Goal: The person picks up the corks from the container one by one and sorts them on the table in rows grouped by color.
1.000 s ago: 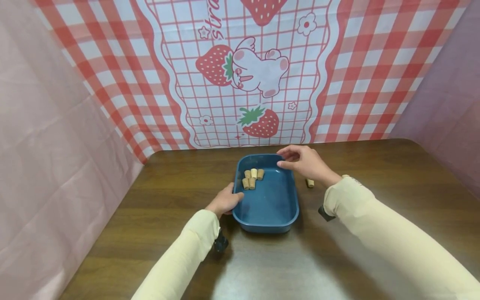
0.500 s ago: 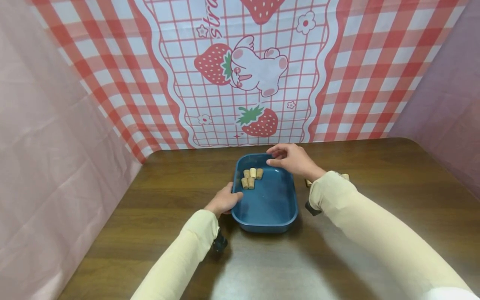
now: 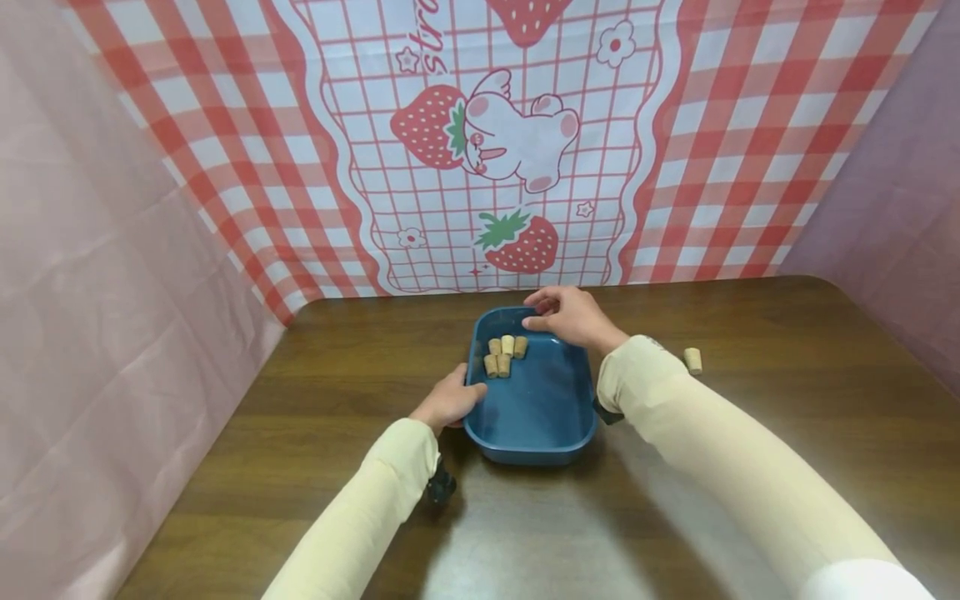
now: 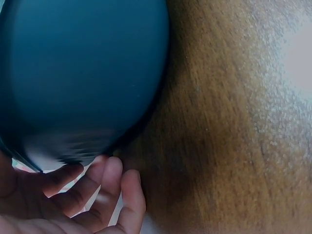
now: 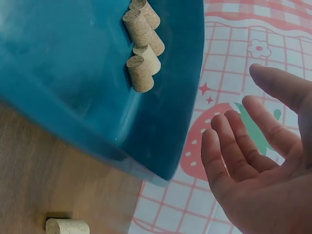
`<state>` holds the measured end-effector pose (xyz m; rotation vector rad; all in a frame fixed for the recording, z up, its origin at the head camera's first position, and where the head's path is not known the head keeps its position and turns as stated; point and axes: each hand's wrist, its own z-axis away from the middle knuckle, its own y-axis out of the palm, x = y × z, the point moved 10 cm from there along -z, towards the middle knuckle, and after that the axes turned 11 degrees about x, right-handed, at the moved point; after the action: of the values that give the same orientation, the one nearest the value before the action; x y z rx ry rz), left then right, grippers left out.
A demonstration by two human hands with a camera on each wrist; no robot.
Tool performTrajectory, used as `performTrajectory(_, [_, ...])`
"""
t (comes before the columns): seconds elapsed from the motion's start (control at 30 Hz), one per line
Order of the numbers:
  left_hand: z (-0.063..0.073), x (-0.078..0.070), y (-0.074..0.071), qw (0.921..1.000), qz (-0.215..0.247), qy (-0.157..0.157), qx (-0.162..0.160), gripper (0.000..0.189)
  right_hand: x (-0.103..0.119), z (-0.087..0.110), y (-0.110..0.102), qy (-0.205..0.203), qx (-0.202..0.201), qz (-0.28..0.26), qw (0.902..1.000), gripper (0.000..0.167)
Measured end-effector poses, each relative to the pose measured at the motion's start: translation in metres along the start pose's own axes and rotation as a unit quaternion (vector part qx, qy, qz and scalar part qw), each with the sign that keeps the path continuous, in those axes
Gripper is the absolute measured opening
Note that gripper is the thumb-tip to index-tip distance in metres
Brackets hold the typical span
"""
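Note:
A blue rectangular tray (image 3: 536, 408) rests on the wooden table. Several corks (image 3: 503, 365) lie grouped inside it at the far left; the right wrist view shows these corks (image 5: 141, 74) against the wall. My left hand (image 3: 452, 398) holds the tray's left side, thumb over the rim and fingers against the outside. Those fingers (image 4: 113, 173) touch the lower wall in the left wrist view. Over the tray's far right end hovers my right hand (image 3: 573, 319), fingers loosely bent and nothing between them. In the right wrist view this hand (image 5: 263, 161) is apart from the tray.
One cork (image 3: 693, 361) lies on the table (image 3: 787, 400) to the right, beyond my right sleeve. A strawberry-print checked cloth (image 3: 517, 167) hangs behind the table's far edge. Pink cloth (image 3: 120, 292) hangs at the left side.
My right hand has moved left across the tray's far end. A cork at the right has come out from behind the sleeve, while a nearer one is now covered. My left hand stays put.

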<state>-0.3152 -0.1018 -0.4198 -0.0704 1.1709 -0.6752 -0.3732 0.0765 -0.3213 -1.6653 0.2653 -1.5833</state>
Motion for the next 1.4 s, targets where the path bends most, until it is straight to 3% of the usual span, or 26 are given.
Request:
performTrajectory(0.97, [0.001, -0.003, -0.001, 0.9998, -0.005, 0.017, -0.002, 0.051, -0.001, -0.029, 0.028, 0.023, 0.025, 0.002, 0.9994, 0.036])
performTrajectory(1.4, [0.000, -0.003, -0.001, 0.9997, -0.007, 0.020, -0.007, 0.055, -0.012, -0.035, 0.041, 0.059, 0.035, 0.009, 0.9976, 0.038])
